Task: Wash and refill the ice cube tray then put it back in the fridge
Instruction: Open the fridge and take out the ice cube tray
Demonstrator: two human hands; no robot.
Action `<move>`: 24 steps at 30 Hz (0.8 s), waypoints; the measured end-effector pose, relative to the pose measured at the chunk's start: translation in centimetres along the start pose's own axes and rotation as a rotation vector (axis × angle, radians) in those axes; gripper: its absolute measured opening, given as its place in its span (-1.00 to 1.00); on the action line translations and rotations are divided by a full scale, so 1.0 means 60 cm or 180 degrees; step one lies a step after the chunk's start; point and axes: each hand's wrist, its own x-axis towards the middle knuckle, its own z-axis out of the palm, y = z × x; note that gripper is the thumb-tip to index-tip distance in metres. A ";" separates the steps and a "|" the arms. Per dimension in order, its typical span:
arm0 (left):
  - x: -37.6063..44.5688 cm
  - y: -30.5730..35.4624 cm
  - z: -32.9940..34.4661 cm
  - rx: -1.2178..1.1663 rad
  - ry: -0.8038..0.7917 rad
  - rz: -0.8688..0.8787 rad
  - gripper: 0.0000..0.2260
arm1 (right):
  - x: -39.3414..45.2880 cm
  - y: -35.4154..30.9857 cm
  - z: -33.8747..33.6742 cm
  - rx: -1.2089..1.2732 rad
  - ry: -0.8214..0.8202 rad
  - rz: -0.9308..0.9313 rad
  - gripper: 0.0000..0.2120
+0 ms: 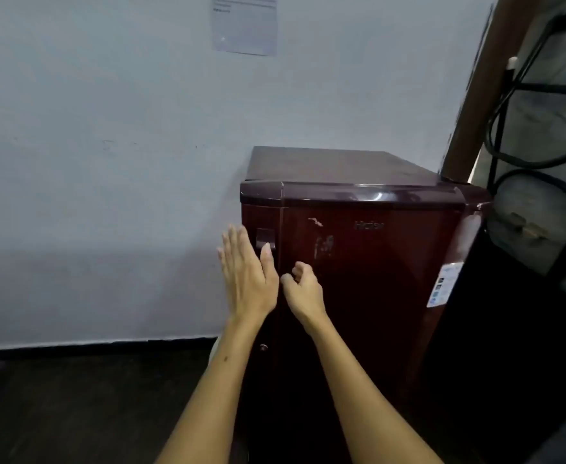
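Observation:
A small dark red fridge (pixel 375 262) stands against the pale wall, its door closed. A recessed handle (pixel 265 238) sits at the door's upper left edge. My left hand (pixel 246 272) is flat and open with fingers spread, held at the fridge's left edge just below the handle, its thumb near the handle. My right hand (pixel 303 291) hovers in front of the door with its fingers loosely curled and nothing in it. No ice cube tray is in view.
A paper notice (pixel 244 25) hangs on the wall above. A brown door frame (pixel 482 88) and a black metal rack (pixel 542 145) stand to the fridge's right. Dark floor (pixel 74 406) spreads out to the left.

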 end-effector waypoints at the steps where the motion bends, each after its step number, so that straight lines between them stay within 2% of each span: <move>1: 0.022 0.004 0.001 0.0035 0.0084 0.0110 -0.40 | 0.012 -0.006 0.007 -0.0090 -0.0158 -0.0031 -0.43; 5: 0.113 0.027 0.001 0.0245 -0.0032 0.0425 -0.46 | 0.048 -0.041 0.031 -0.0465 -0.0562 -0.0080 -0.41; 8: 0.159 0.029 0.005 0.0636 -0.0162 0.0682 -0.47 | 0.071 -0.054 0.045 -0.0242 -0.0344 0.0168 -0.45; 12: 0.208 0.024 0.016 0.1089 -0.0590 0.0770 -0.46 | 0.086 -0.035 0.052 -0.0197 -0.0294 0.0393 -0.90; 14: 0.220 0.010 0.025 0.1220 -0.0746 0.0790 -0.46 | 0.090 -0.023 0.054 -0.0135 -0.0324 0.0345 -0.92; 18: 0.221 -0.013 0.040 0.1262 -0.0508 0.1086 -0.47 | 0.094 -0.021 0.072 -0.0138 -0.0301 0.0026 -0.80; 20: 0.221 -0.020 0.045 0.1249 -0.0427 0.1183 -0.46 | 0.093 -0.019 0.082 -0.0066 -0.0147 0.0028 -0.90; 24: 0.222 -0.030 0.054 0.1161 -0.0252 0.1339 -0.36 | 0.099 -0.016 0.095 0.0018 0.0124 0.0258 -0.92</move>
